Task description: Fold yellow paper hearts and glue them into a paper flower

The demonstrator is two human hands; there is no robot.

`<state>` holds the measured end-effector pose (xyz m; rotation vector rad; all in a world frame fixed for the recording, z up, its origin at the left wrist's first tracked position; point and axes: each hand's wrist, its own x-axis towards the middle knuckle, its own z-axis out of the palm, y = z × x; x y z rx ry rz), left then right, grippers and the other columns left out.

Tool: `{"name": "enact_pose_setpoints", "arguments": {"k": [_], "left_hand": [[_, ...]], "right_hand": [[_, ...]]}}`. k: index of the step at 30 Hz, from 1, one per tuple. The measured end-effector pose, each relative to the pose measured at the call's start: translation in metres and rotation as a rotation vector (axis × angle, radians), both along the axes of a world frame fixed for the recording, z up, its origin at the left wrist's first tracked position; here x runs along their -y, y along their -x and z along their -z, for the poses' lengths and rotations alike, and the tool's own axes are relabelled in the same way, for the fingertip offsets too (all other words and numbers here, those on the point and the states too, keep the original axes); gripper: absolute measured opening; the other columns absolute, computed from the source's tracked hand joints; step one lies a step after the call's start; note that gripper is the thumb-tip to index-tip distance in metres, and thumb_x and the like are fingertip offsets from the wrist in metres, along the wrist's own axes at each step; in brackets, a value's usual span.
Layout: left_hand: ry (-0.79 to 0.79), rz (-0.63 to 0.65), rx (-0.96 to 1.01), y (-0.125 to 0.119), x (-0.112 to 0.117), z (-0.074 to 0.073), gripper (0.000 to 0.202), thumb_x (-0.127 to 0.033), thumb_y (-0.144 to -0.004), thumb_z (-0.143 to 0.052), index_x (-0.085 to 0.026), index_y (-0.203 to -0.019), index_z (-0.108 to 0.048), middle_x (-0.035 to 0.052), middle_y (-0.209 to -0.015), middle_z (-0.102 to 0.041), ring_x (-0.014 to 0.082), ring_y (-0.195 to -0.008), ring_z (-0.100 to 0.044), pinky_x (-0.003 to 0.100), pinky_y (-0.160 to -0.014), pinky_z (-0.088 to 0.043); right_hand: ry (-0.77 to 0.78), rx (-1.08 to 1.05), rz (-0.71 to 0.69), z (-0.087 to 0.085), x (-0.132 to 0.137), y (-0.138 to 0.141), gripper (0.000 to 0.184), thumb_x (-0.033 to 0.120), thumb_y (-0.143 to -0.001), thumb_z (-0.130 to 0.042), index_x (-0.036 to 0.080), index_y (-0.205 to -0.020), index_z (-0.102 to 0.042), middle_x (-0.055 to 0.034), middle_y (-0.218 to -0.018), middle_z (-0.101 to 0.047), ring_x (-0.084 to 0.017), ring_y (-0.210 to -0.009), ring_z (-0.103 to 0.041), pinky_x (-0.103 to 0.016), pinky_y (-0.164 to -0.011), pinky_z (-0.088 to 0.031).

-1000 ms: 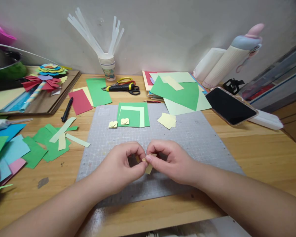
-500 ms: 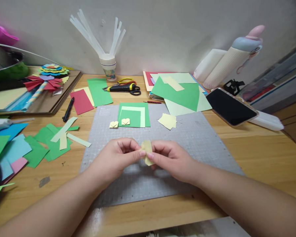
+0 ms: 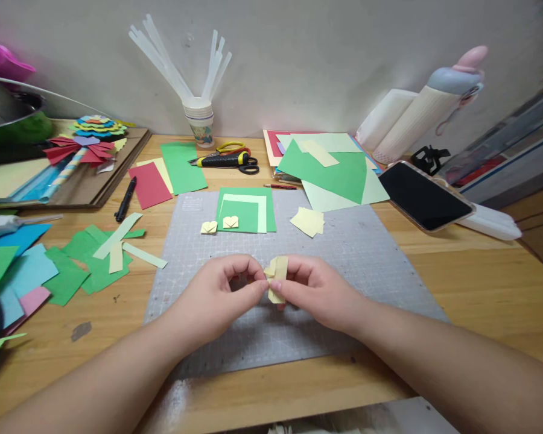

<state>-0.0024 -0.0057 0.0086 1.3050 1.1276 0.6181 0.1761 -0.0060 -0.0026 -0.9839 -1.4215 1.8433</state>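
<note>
A small piece of pale yellow folded paper [image 3: 278, 268] is held above the grey cutting mat [image 3: 344, 343]. My right hand [image 3: 319, 292] pinches it between thumb and fingers, the thumb lying across its front. At its left edge, my left hand [image 3: 226, 289] closes thumb and fingertips on a folded corner. Beyond my hands lie two folded yellow paper hearts [image 3: 209, 228], one on the mat and one on a green paper square [image 3: 247, 194]. Several loose yellow paper pieces [image 3: 306, 222] rest to the right of that square.
Green paper scraps and strips [image 3: 67, 277] spread over the left side. Behind the mat are a utility knife [image 3: 221, 160], scissors [image 3: 250, 167], paper cups [image 3: 202, 129] holding straws, and a paper stack [image 3: 330, 175]. A phone [image 3: 425, 196] and a bottle [image 3: 423, 114] stand at the right.
The yellow paper has turned a little, and a folded corner now sticks out on its left side. My left fingers have shifted slightly on its edge; my right hand keeps its pinch.
</note>
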Motion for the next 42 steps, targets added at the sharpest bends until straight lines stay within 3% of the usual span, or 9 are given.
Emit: {"name": "enact_pose_setpoints", "arguments": {"k": [6,17,25,31,37,42], "left_hand": [[0.104,-0.016,0.168,0.0013,-0.0020,-0.0005,0.009,-0.028,-0.077,-0.066,-0.019,-0.079,-0.069,-0.0022,-0.077,-0.071,0.0127,-0.077,-0.062,0.024,-0.077,-0.045],[0.114,-0.035,0.165,0.0027,-0.0023,0.0020,0.008,-0.025,-0.070,-0.076,-0.021,-0.076,-0.072,-0.0025,-0.078,-0.074,0.0128,-0.075,-0.064,0.023,-0.074,-0.047],[0.109,-0.063,0.097,0.0014,-0.0016,-0.0006,0.013,-0.029,-0.068,-0.077,-0.019,-0.073,-0.070,-0.0013,-0.073,-0.071,0.0137,-0.072,-0.061,0.025,-0.071,-0.046],[0.161,-0.054,0.158,0.0005,-0.0028,-0.0016,0.014,-0.028,-0.068,-0.077,-0.018,-0.070,-0.067,-0.0026,-0.069,-0.068,0.0121,-0.069,-0.060,0.023,-0.070,-0.045],[0.184,-0.007,0.226,0.0030,-0.0046,-0.0014,0.010,-0.027,-0.072,-0.074,-0.018,-0.076,-0.071,-0.0014,-0.075,-0.070,0.0125,-0.074,-0.060,0.024,-0.076,-0.045],[0.174,-0.015,0.192,0.0032,-0.0031,-0.0010,0.011,-0.027,-0.072,-0.074,-0.018,-0.074,-0.069,-0.0028,-0.071,-0.068,0.0113,-0.070,-0.058,0.023,-0.072,-0.043]], "right_hand": [[0.050,-0.020,0.092,-0.0025,-0.0027,-0.0010,0.014,0.027,-0.078,-0.060,0.017,-0.069,-0.056,0.0036,-0.061,-0.053,-0.008,-0.053,-0.047,-0.021,-0.051,-0.039],[0.052,-0.030,0.117,-0.0041,0.0002,-0.0007,0.015,0.026,-0.078,-0.061,0.017,-0.068,-0.056,0.0036,-0.060,-0.052,-0.008,-0.052,-0.046,-0.020,-0.050,-0.042],[-0.037,0.009,0.097,0.0012,0.0033,-0.0018,0.021,0.031,-0.082,-0.061,0.017,-0.069,-0.052,0.0030,-0.064,-0.050,-0.009,-0.057,-0.044,-0.021,-0.052,-0.038],[-0.146,-0.004,0.086,0.0023,0.0058,-0.0023,0.023,0.031,-0.085,-0.060,0.017,-0.068,-0.052,0.0029,-0.065,-0.048,-0.009,-0.059,-0.043,-0.021,-0.053,-0.036],[-0.018,-0.051,0.090,0.0012,0.0032,-0.0036,0.021,0.031,-0.085,-0.060,0.017,-0.071,-0.053,0.0026,-0.066,-0.051,-0.008,-0.056,-0.046,-0.021,-0.052,-0.040],[-0.025,-0.002,0.086,0.0011,0.0033,-0.0041,0.022,0.034,-0.083,-0.061,0.018,-0.071,-0.054,0.0023,-0.066,-0.052,-0.009,-0.057,-0.047,-0.022,-0.053,-0.040]]}}
